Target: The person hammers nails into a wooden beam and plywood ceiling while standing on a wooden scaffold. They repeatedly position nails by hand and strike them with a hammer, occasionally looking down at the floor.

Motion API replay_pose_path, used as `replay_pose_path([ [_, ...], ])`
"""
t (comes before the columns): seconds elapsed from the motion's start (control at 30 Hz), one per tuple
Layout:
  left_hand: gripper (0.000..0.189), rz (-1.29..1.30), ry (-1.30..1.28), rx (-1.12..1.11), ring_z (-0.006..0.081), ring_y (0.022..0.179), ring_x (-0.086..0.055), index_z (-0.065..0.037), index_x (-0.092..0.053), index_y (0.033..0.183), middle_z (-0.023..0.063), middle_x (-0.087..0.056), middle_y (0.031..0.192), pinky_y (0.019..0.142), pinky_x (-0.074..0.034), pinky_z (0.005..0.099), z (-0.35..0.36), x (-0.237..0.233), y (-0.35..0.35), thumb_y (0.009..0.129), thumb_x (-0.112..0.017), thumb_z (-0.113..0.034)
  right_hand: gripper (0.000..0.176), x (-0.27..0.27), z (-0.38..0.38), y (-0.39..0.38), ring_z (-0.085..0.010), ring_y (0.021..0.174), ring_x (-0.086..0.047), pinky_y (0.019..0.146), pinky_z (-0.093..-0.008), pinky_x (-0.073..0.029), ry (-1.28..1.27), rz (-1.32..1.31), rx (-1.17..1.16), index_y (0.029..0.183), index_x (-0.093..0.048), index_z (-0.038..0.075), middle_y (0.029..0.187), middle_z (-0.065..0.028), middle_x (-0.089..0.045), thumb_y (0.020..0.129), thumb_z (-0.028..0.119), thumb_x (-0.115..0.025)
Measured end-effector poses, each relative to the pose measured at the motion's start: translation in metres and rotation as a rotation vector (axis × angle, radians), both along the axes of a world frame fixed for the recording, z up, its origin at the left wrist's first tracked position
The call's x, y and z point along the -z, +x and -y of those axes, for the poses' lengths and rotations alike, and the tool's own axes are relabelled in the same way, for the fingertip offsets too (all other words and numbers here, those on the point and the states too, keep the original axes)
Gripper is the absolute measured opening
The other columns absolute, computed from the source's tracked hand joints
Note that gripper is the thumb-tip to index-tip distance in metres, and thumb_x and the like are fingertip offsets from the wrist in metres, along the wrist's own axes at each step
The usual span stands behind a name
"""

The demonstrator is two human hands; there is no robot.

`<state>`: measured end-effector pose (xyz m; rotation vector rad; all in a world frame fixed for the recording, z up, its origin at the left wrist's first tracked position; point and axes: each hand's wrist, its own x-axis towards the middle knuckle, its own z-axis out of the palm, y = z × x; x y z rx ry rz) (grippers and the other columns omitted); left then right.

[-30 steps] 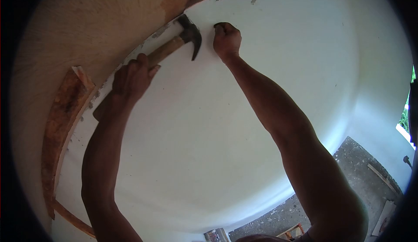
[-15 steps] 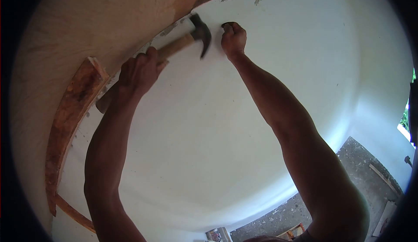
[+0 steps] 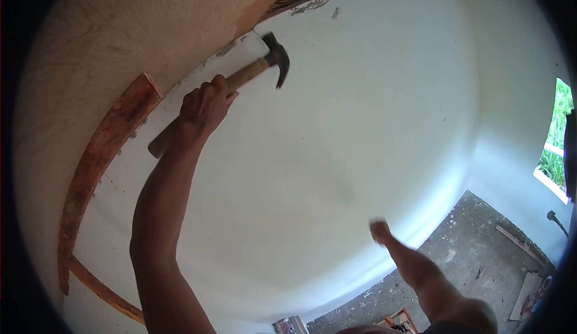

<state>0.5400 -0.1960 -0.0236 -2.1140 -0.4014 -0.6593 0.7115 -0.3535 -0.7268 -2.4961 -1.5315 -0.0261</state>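
Observation:
Up against the white wall (image 3: 312,171), my left hand (image 3: 205,107) is wrapped round the wooden handle of a claw hammer (image 3: 249,74). The dark steel head points up and right, its claw curving downward, close to the corner where wall and ceiling panel meet. My right hand (image 3: 380,232) is low on the right, apart from the hammer and in front of the wall's lower part. Its fingers look closed but are blurred, and whatever they hold is hidden.
A pale wooden panel (image 3: 150,21) spans the upper left, with a reddish-brown timber beam (image 3: 108,141) along its edge. Below right lies a grey concrete floor (image 3: 445,262) with a wooden strip (image 3: 520,244). A window opening (image 3: 558,129) shows greenery; a dark plug (image 3: 556,218) hangs nearby.
My right hand has dropped from the upper wall, where it pinched a small dark thing, down to the lower right. The hammer stays raised in my left hand. The view has shifted slightly.

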Motion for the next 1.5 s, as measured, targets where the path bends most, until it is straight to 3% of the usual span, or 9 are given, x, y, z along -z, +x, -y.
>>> replay_pose_path([
  [0.1,0.037,-0.166,0.152,0.042,0.0375,0.067,-0.065,-0.002,-0.049,0.088,0.0214,-0.063,0.072,0.056,-0.054,0.0429,-0.006,-0.006,-0.009,0.086,-0.06,-0.038,0.027,0.069,0.135,-0.111,-0.018,0.037,-0.046,0.034,-0.0362,-0.034,0.195,-1.723,0.785,0.057,-0.047,0.011,0.046,-0.0066,-0.046,0.084,0.013,-0.051],
  [0.3,0.038,0.055,0.05,-0.007,0.0319,0.072,-0.067,-0.004,-0.049,0.088,0.0192,-0.064,0.074,0.058,-0.056,0.0399,-0.006,0.003,0.004,0.086,-0.06,-0.04,0.018,0.08,0.337,-0.206,-0.0197,0.051,-0.049,0.043,-0.0348,-0.037,0.059,-2.059,0.855,0.07,-0.051,0.005,0.062,-0.009,-0.05,0.088,0.01,-0.049],
  [0.7,0.038,0.152,-0.037,0.114,0.0319,0.072,-0.066,-0.004,-0.053,0.093,0.0153,-0.065,0.074,0.062,-0.055,0.0405,-0.018,0.009,-0.018,0.087,-0.056,-0.042,0.011,-0.017,0.391,-0.259,-0.0197,0.066,-0.06,0.06,-0.0309,-0.05,0.478,-1.945,0.863,0.084,-0.061,-0.001,0.074,-0.0095,-0.061,0.088,0.005,-0.053],
  [0.77,0.04,0.173,-0.119,0.041,0.0329,0.071,-0.066,-0.002,-0.051,0.096,0.0165,-0.064,0.076,0.062,-0.054,0.0407,-0.005,0.034,-0.034,0.09,-0.052,-0.042,0.009,-0.011,0.392,-0.257,-0.0167,0.068,-0.059,0.061,-0.0301,-0.049,0.164,-0.929,0.058,0.082,-0.061,0.002,0.073,-0.0063,-0.061,0.088,0.008,-0.056],
  [0.83,0.042,0.146,-0.327,0.123,0.0363,0.067,-0.064,-0.002,-0.048,0.094,0.0178,-0.063,0.07,0.057,-0.052,0.045,0.01,0.08,-0.061,0.093,-0.046,-0.044,0.009,0.005,0.382,-0.253,-0.0148,0.068,-0.058,0.06,-0.0291,-0.047,0.42,-1.685,0.359,0.089,-0.061,0.001,0.076,-0.0056,-0.062,0.087,0.008,-0.057],
  [0.97,0.033,0.137,-0.775,0.596,0.0388,0.054,-0.059,-0.005,-0.05,0.078,0.0173,-0.056,0.057,0.044,-0.046,0.0452,0.028,0.289,-0.132,0.092,-0.052,-0.035,0.018,-0.171,0.357,-0.264,-0.0134,0.064,-0.055,0.057,-0.0279,-0.045,0.766,-1.628,0.51,0.102,-0.06,-0.003,0.079,-0.0074,-0.062,0.089,0.008,-0.055],
  [1.1,0.043,-0.152,-1.355,0.297,0.0381,0.056,-0.058,-0.005,-0.051,0.069,0.0164,-0.056,0.058,0.049,-0.046,0.0467,0.084,0.496,-0.222,0.09,-0.053,-0.043,0.013,-0.207,0.362,-0.268,-0.0159,0.058,-0.054,0.051,-0.0289,-0.044,1.014,-1.72,0.506,0.093,-0.059,-0.002,0.075,-0.0104,-0.06,0.087,0.01,-0.058],
  [1.13,0.044,-0.253,-1.651,0.031,0.0159,0.046,-0.055,-0.004,-0.051,0.07,0.0061,-0.055,0.056,0.045,-0.044,0.0346,0.103,0.53,-0.246,0.089,-0.056,-0.043,0.012,-0.215,0.367,-0.274,-0.0156,0.056,-0.053,0.049,-0.0288,-0.043,1.042,-1.724,0.54,0.09,-0.058,-0.002,0.073,-0.0097,-0.058,0.087,0.01,-0.058],
  [1.5,0.04,-0.415,-2.117,-0.008,0.0142,0.052,-0.053,-0.004,-0.055,0.078,0.0046,-0.055,0.059,0.048,-0.043,0.0333,0.183,0.554,-0.305,0.088,-0.057,-0.043,0.028,-0.22,0.377,-0.362,-0.0095,0.045,-0.032,0.04,-0.0268,-0.027,1.421,-1.786,0.528,0.072,-0.044,0.01,0.059,0.0006,-0.037,0.096,0.024,-0.047],
])
